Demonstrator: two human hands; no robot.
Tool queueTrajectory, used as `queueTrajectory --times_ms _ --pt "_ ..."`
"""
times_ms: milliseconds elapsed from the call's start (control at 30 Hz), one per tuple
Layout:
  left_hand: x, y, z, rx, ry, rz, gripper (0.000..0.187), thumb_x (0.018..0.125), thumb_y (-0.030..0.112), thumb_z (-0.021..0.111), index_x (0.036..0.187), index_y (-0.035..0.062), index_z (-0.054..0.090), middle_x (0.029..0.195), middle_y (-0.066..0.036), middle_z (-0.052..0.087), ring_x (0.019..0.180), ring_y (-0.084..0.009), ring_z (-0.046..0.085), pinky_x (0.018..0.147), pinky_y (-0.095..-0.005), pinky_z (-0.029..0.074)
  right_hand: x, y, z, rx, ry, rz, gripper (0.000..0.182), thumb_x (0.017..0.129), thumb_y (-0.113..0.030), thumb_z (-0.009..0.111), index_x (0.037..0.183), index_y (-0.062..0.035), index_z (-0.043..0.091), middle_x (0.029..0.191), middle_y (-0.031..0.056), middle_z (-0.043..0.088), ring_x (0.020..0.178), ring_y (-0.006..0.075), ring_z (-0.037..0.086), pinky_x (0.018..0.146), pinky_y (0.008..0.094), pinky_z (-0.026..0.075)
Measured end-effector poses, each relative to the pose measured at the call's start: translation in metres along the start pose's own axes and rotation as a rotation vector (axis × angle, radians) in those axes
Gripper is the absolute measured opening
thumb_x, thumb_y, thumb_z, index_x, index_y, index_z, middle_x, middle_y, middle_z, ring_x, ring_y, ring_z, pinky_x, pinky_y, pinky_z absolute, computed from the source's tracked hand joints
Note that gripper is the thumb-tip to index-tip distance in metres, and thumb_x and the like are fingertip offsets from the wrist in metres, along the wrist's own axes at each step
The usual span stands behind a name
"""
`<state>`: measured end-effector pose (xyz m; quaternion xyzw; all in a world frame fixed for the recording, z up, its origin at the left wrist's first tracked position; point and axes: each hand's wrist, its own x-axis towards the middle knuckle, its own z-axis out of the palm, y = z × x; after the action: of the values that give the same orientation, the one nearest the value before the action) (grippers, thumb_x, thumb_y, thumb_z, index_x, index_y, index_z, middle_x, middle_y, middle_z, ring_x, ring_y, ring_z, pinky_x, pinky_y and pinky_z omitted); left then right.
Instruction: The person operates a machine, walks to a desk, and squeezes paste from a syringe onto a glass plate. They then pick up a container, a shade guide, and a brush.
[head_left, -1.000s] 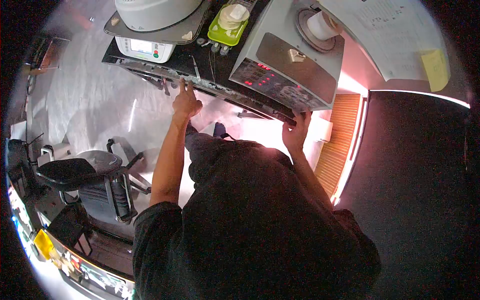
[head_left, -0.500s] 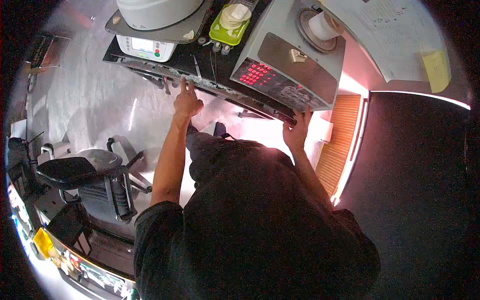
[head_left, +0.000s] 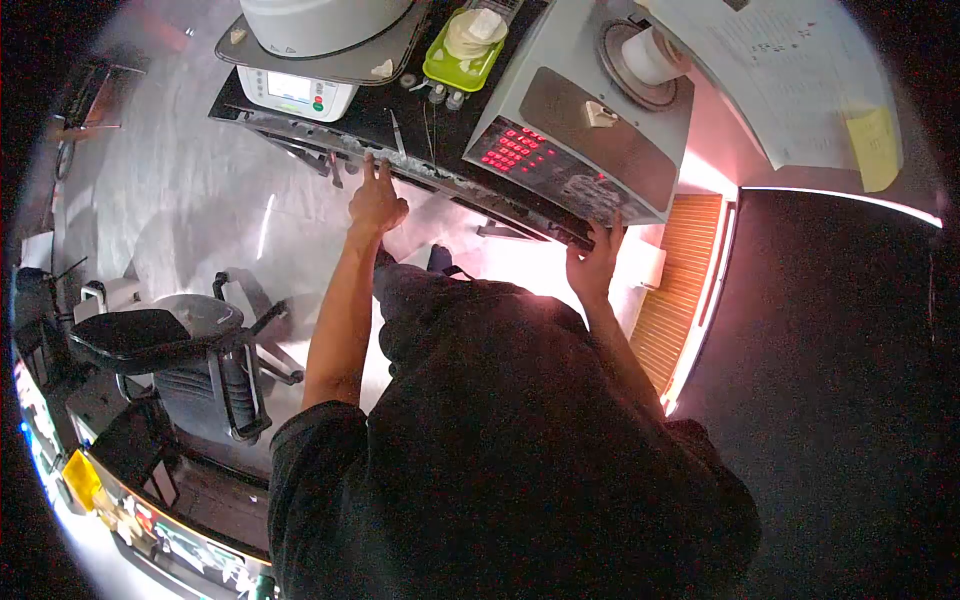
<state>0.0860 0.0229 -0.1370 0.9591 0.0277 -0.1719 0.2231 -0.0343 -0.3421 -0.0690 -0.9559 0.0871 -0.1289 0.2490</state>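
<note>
Little has moved since the earlier frames: both hands stay at the front of the desk [head_left: 370, 118], the view has slid only slightly, and the control panel [head_left: 515, 148], mostly dim a second ago, now shows rows of bright red digits.

The left hand [head_left: 378, 207] reaches forward with two fingers extended and slightly parted, their tips at the desk's worn front edge; the other fingers are folded in, and it grips nothing that shows. The right hand [head_left: 592, 265] is raised at the same edge, thumb apart from the fingers, just under the panel's lower right corner. Whether it pinches the edge or touches the panel, I cannot tell.

The panel belongs to a grey machine [head_left: 560, 75], which stands at the right end of the desk, ahead of the right hand. On its top sit a white cylinder [head_left: 652, 55] on a round plate and, nearer the front, a small off-white block [head_left: 600, 115]. Left of the machine are a lime green tray [head_left: 462, 74] with pale round pieces, two small jars beside it, and tweezers [head_left: 397, 135] lying near the edge. Farther left stands a white device [head_left: 292, 95] with a lit screen.
</note>
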Motion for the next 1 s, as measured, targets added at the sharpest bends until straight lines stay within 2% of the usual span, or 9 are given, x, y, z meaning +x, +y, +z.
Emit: queueTrajectory --times_ms 100,200,333,433,533,633,700,900,1000 --pt "0.0 0.002 -0.002 -0.008 -0.012 -0.018 0.084 0.076 0.025 0.072 0.149 0.0081 0.035 0.16 -0.018 0.021 0.106 -0.0472 0.064 0.085 -0.0535 0.056 0.0 -0.002 -0.001 0.034 -0.005 0.022 0.059 0.074 0.003 0.067 0.131 -0.0009 0.055 0.159 0.0242 0.021 0.125 0.036 0.054 0.081 0.0332 0.062" --pt "-0.001 0.006 -0.005 -0.018 -0.039 -0.048 0.086 0.074 0.017 0.067 0.153 0.0099 0.033 0.165 -0.016 0.012 0.108 -0.044 0.065 0.089 -0.0508 0.055 0.001 0.0 -0.001 0.025 -0.004 -0.003 0.059 0.074 0.003 0.069 0.131 -0.0013 0.055 0.16 0.0235 0.021 0.13 0.0362 0.05 0.082 0.0331 0.061" --pt "-0.002 0.007 -0.006 -0.006 -0.053 -0.052 0.086 0.075 0.017 0.067 0.154 0.0111 0.032 0.166 -0.016 0.011 0.11 -0.0438 0.064 0.09 -0.0503 0.055 0.0 0.0 -0.001 0.037 -0.034 0.035 0.06 0.074 0.002 0.071 0.132 -0.0011 0.054 0.159 0.0246 0.02 0.133 0.0365 0.048 0.084 0.0346 0.061" --pt "0.0 0.006 -0.004 -0.008 -0.057 -0.057 0.088 0.075 0.018 0.067 0.154 0.0113 0.031 0.166 -0.015 0.01 0.112 -0.0439 0.064 0.09 -0.0501 0.055 0.001 -0.004 -0.003 -0.036 -0.015 -0.023 0.06 0.075 0.001 0.07 0.133 -0.0005 0.053 0.159 0.0264 0.02 0.126 0.0355 0.054 0.085 0.0357 0.06" --pt "0.0 0.006 -0.004 -0.003 -0.059 -0.059 0.088 0.075 0.018 0.068 0.155 0.0114 0.03 0.166 -0.015 0.01 0.112 -0.0439 0.063 0.091 -0.0499 0.054 0.002 -0.003 -0.003 0.039 -0.052 0.075 0.058 0.076 0.0 0.069 0.132 0.0002 0.054 0.158 0.0278 0.02 0.116 0.0343 0.061 0.084 0.0358 0.059" --pt "0.0 0.006 -0.004 0.001 -0.059 -0.058 0.089 0.076 0.019 0.069 0.155 0.0115 0.029 0.166 -0.015 0.01 0.113 -0.0438 0.063 0.092 -0.0496 0.054 0.002 0.002 -0.002 0.019 -0.043 0.03 0.059 0.075 0.001 0.069 0.132 0.0001 0.054 0.158 0.0275 0.02 0.11 0.0335 0.063 0.083 0.036 0.059" --pt "0.002 0.003 0.0 0.008 -0.043 -0.053 0.09 0.076 0.02 0.07 0.155 0.0114 0.028 0.166 -0.015 0.011 0.114 -0.0438 0.063 0.092 -0.0495 0.054 0.001 0.006 0.0 -0.031 -0.03 -0.013 0.059 0.075 0.001 0.069 0.133 0.0001 0.054 0.158 0.0272 0.02 0.11 0.0332 0.063 0.082 0.0353 0.059" --pt "0.002 0.0 0.005 0.022 0.007 -0.01 0.09 0.075 0.026 0.075 0.152 0.0071 0.031 0.163 -0.017 0.018 0.106 -0.0455 0.065 0.085 -0.0518 0.056 0.0 0.003 0.0 0.057 -0.043 0.039 0.06 0.076 0.002 0.068 0.134 0.0001 0.052 0.158 0.0264 0.02 0.11 0.0315 0.063 0.079 0.0332 0.061" --pt "0.001 0.003 -0.001 -0.008 -0.047 -0.049 0.091 0.074 0.019 0.07 0.155 0.012 0.029 0.166 -0.016 0.012 0.113 -0.0437 0.063 0.091 -0.0502 0.055 0.0 0.01 0.002 -0.011 -0.043 0.0 0.06 0.076 0.002 0.068 0.134 -0.0004 0.053 0.158 0.0264 0.02 0.111 0.0311 0.062 0.078 0.0334 0.061"
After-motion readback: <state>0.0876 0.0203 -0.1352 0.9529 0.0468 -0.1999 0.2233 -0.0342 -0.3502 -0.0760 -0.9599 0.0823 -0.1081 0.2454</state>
